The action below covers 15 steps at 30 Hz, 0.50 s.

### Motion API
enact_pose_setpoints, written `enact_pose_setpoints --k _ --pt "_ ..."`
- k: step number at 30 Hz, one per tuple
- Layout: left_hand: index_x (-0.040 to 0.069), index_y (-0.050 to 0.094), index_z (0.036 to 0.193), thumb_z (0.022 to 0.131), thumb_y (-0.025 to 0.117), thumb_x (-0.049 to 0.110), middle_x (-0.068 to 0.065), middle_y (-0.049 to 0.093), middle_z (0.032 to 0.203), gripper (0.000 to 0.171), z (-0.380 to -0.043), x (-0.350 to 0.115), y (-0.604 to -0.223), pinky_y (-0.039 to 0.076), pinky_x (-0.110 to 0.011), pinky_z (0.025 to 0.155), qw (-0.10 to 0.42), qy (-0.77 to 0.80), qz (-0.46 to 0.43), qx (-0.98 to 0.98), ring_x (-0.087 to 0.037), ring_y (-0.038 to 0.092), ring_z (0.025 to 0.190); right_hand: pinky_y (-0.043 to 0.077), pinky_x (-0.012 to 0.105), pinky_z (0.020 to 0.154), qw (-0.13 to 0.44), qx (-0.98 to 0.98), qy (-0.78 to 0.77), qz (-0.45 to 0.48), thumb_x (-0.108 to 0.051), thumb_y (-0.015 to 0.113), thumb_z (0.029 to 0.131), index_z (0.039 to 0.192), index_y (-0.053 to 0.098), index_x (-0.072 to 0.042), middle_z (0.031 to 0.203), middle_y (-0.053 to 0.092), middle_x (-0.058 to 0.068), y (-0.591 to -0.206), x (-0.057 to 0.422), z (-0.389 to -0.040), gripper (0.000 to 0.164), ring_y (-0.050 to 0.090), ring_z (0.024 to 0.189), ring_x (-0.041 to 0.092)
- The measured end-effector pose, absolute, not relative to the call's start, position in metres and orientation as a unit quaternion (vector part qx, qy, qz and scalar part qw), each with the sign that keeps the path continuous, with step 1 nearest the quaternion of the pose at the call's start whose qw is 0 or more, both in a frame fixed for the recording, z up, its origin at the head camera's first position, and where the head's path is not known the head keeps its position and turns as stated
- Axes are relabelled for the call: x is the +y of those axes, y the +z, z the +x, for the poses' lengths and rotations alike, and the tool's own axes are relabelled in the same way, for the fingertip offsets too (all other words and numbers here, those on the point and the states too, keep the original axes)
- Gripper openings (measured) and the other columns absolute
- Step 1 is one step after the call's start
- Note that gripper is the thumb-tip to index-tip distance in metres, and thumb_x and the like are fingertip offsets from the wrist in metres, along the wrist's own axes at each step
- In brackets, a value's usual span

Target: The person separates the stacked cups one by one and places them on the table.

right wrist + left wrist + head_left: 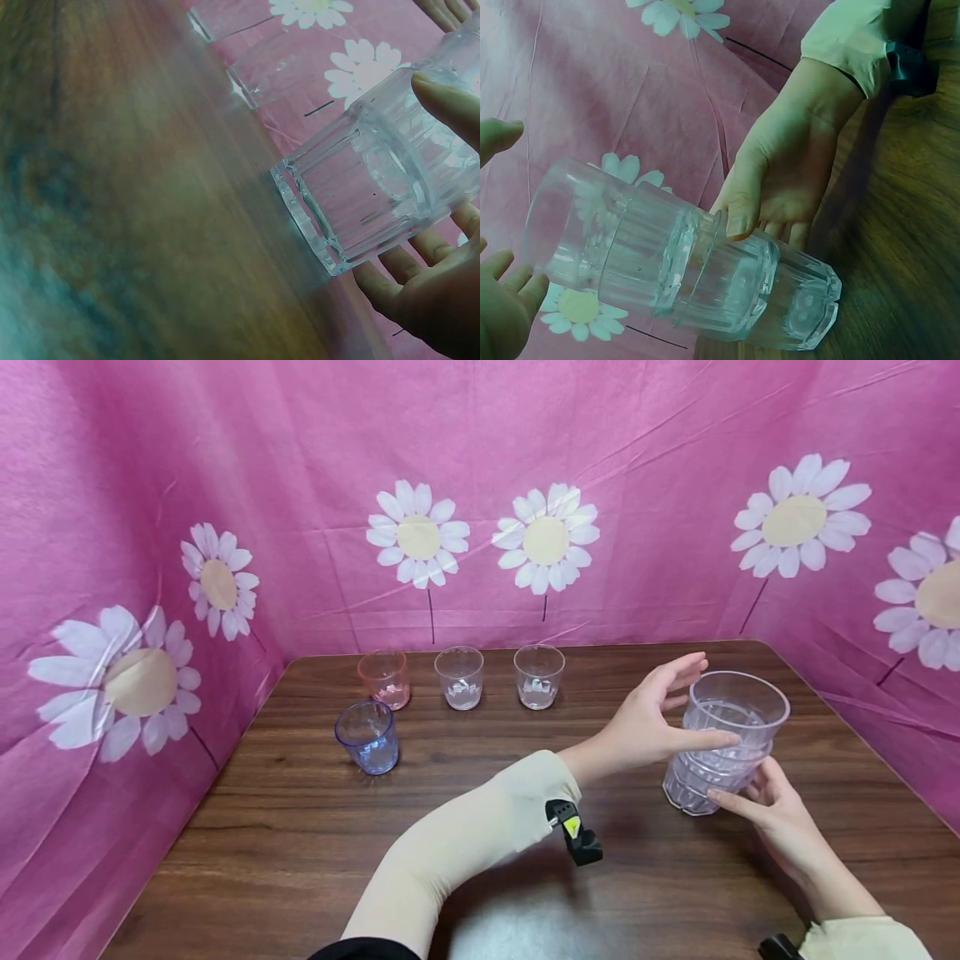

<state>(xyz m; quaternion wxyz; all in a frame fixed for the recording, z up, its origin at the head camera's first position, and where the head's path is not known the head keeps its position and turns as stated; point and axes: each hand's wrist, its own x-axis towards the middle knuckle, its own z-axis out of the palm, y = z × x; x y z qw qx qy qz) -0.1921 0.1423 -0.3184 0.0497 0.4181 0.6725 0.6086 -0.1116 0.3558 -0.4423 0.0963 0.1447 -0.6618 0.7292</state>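
A stack of nested clear tumblers (742, 703) stands tilted a little on the right side of the table, its faceted base (307, 217) close at the wooden top. My right hand (783, 822) grips the stack low down, the thumb (742, 202) on one side and the fingers curled round the other. Near the upper rim is my left hand (652, 714), its thumb stretched across the front and its fingers spread behind. In the left wrist view, this hand's fingers (525, 296) are apart from the glassy wall, with a gap around the rim.
Along the table's back edge stand a red-rimmed cup (385, 681) and two clear cups (460, 679), (539, 678). A blue cup (367, 739) sits in front of the red one. Pink cloth (480, 435) with daisies walls the wooden table (300, 860) at the back and sides.
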Motion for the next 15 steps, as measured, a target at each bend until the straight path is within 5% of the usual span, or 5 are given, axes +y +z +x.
enact_pose_setpoints --k 15 --pt "0.012 0.038 0.151 0.079 0.084 0.011 0.009 0.044 0.15 0.086 -0.198 0.164 -0.323 0.038 -0.01 0.099 0.073 0.597 0.364 0.712 0.002 0.044 0.129 0.045 0.011 0.092 0.095 -0.661 0.73 0.144 0.026 0.049 0.088 0.149 0.035 -0.019 0.133 0.059 -0.01 -0.443 0.357 -0.113 0.078 0.055 0.118 0.0"
